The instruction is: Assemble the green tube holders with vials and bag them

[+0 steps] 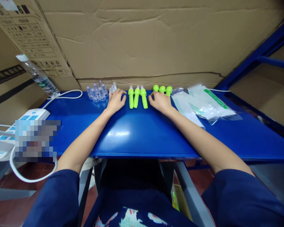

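My left hand (116,100) rests on the blue table, thumb apart from the fingers, right at a few small clear plastic pieces (114,85) that it partly covers. Left of it stands a group of several clear plastic caps (96,93). Three bright green tube-shaped pieces (136,98) with clear tips lie side by side between my hands. My right hand (160,101) is also spread, with its thumb apart, against three more green pieces with rounded heads (162,89); their lower ends are hidden behind it. I see nothing gripped in either hand.
Clear bags with white and green paper (210,102) lie to the right. A water bottle (39,75) leans at the back left. A white power strip (35,116) with cables sits at the left edge. Cardboard (137,41) walls the back of the blue table (137,135).
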Demonstrator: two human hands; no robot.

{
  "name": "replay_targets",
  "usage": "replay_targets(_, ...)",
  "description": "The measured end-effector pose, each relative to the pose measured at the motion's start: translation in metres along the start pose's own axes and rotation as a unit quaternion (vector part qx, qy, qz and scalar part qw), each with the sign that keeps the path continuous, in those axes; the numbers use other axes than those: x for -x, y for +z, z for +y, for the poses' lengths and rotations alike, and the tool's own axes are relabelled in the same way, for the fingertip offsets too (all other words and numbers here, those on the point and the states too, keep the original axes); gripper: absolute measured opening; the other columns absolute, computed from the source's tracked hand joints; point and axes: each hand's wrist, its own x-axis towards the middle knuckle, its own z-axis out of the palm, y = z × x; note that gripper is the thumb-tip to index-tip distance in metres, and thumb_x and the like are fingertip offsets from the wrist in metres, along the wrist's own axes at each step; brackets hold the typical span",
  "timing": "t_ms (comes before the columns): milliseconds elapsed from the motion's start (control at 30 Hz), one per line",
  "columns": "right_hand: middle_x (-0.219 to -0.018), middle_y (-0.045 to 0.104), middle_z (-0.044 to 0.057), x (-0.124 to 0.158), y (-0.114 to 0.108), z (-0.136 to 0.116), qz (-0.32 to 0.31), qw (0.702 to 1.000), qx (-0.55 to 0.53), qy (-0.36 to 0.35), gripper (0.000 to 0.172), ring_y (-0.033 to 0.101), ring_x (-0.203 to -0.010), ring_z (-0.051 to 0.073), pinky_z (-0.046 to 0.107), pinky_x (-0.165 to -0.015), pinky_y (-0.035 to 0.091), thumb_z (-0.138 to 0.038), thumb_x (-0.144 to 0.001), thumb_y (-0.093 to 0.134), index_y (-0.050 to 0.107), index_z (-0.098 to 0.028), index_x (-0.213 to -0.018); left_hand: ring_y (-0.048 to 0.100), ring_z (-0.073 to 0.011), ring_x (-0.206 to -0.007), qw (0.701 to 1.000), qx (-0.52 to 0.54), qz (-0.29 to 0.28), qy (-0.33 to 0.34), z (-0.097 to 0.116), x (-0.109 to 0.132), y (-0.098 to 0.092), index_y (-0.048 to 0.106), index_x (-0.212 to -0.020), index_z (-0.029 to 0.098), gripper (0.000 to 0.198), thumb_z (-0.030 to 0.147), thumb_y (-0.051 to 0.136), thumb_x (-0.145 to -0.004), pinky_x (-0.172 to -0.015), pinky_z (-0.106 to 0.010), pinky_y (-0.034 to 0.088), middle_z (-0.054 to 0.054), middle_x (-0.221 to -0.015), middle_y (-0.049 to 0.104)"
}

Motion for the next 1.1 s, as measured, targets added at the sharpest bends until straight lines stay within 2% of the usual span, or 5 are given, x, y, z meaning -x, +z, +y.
replay_targets(100,-0.140,0.066,0.025,-0.002,-0.004,0.015,0.009,1.000,0.002,0.004,0.042,0.067,-0.123,0.041,0.051,-0.102,0.054,-0.028,-0.106,0.040,0.071,-0.008,-0.127,0.046,-0.0375,-0.153,0.995,-0.061,0.073,-0.022,-0.011,0.000,-0.006,0.064,-0.138,0.019,0.041,0.018,0.055,-0.097,-0.125,-0.058,0.035,-0.020,-0.160,0.053)
replay_targets(233,-0.141,0.063,0.025,-0.006,-0.004,0.027,0.027,0.999,0.000,0.021,0.040,0.064,-0.123,0.039,0.049,-0.103,0.053,-0.026,-0.103,0.042,0.069,-0.008,-0.127,0.036,-0.0428,-0.159,0.991,-0.078,0.093,-0.050,-0.030,-0.002,-0.009,0.055,-0.150,0.022,0.058,0.018,0.059,-0.092,-0.125,-0.067,0.030,-0.021,-0.169,0.042)
replay_targets(467,-0.135,0.068,0.025,-0.007,-0.003,0.027,-0.019,1.000,-0.002,0.015,0.037,0.066,-0.125,0.042,0.051,-0.104,0.055,-0.027,-0.102,0.055,0.066,-0.008,-0.132,0.054,-0.0419,-0.144,0.991,-0.094,0.065,-0.075,-0.037,-0.003,-0.009,0.059,-0.142,0.016,0.048,0.016,0.051,-0.095,-0.123,-0.062,0.034,-0.024,-0.152,0.057)
replay_targets(767,-0.125,0.073,0.025,-0.002,-0.010,0.024,-0.063,0.998,0.009,0.024,0.036,0.070,-0.120,0.042,0.048,-0.095,0.058,-0.029,-0.096,0.066,0.068,-0.009,-0.126,0.062,-0.0344,-0.136,0.994,-0.068,0.072,-0.055,-0.046,-0.006,-0.011,0.059,-0.133,0.011,0.041,0.004,0.045,-0.095,-0.121,-0.051,0.046,-0.023,-0.144,0.060)
replay_targets(1100,-0.091,0.080,0.019,0.004,-0.034,0.022,-0.192,0.981,0.037,-0.006,0.020,0.078,-0.105,0.037,0.043,-0.095,0.062,-0.014,-0.094,0.066,0.081,-0.005,-0.103,0.070,-0.0314,-0.117,0.997,-0.030,0.059,-0.048,-0.039,-0.007,-0.007,0.062,-0.132,0.016,0.032,0.017,0.052,-0.101,-0.116,-0.050,0.051,-0.020,-0.141,0.057)
